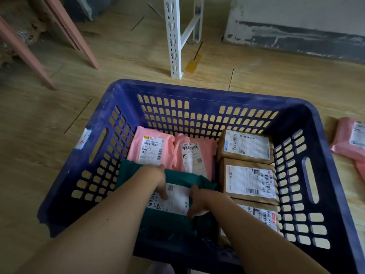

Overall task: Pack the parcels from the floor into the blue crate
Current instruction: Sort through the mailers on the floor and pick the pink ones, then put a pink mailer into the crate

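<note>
The blue crate (197, 91) stands on the wooden floor in front of me. Inside, two pink parcels (152, 143) lie at the back left and three brown parcels (248, 178) line the right side. A green parcel (138, 171) with a white label lies at the front left of the crate. My left hand (158, 178) presses down on its top and label, and my right hand (199, 200) grips its right edge. Both forearms reach down into the crate.
Pink parcels (349, 139) lie on the floor to the right of the crate. A white slotted shelf post (174, 42) stands behind the crate, pink legs (77, 32) at the far left, and a grey wall base at the back right.
</note>
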Tool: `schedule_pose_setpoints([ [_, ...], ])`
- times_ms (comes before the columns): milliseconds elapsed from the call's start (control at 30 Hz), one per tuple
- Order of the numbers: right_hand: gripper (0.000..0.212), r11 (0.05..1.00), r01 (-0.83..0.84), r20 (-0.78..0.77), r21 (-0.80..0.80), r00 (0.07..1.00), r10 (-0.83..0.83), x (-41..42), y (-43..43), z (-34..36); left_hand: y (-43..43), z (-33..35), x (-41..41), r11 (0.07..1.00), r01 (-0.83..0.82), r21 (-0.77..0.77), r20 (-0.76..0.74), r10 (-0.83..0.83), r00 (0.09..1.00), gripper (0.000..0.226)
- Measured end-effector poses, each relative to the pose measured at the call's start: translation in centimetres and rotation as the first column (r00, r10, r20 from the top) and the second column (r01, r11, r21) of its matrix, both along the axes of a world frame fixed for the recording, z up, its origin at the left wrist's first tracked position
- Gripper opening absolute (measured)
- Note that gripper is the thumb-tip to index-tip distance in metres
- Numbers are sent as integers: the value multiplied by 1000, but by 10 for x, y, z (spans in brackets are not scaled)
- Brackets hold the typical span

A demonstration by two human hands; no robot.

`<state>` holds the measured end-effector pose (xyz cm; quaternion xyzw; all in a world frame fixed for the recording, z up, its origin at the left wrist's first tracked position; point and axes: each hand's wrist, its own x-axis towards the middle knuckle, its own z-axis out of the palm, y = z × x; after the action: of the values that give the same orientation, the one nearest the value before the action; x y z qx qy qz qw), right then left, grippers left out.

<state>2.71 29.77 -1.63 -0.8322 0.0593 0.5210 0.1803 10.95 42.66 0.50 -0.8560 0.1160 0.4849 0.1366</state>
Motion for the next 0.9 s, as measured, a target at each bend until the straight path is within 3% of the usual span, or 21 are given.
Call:
schedule_pose_setpoints([
  [200,93,1000,8,-52,15,999,-7,-3,-1,-6,-7,0,-2,998,-56,36,-25,57,998,97],
  [333,56,998,-15,94,60,996,9,-2,-9,2,-4,0,-8,997,-72,31,42,70,997,102],
  [433,40,991,93,246,93,963,-113,1,-23,19,1,3,-10,999,-38,29,74,35,997,98],
  [600,29,925,315,394,212,839,-375,-2,-51,52,2,19,-14,995,93,31,234,-98,967,58],
  [733,28,900,353,505,255,745,-436,-14,-72,77,-21,35,-25,981,155,-120,402,-94,911,42],
  [900,28,866,421,604,269,627,-492,-40,-98,104,-60,56,-42,932,140,-335,468,36,883,42],
])
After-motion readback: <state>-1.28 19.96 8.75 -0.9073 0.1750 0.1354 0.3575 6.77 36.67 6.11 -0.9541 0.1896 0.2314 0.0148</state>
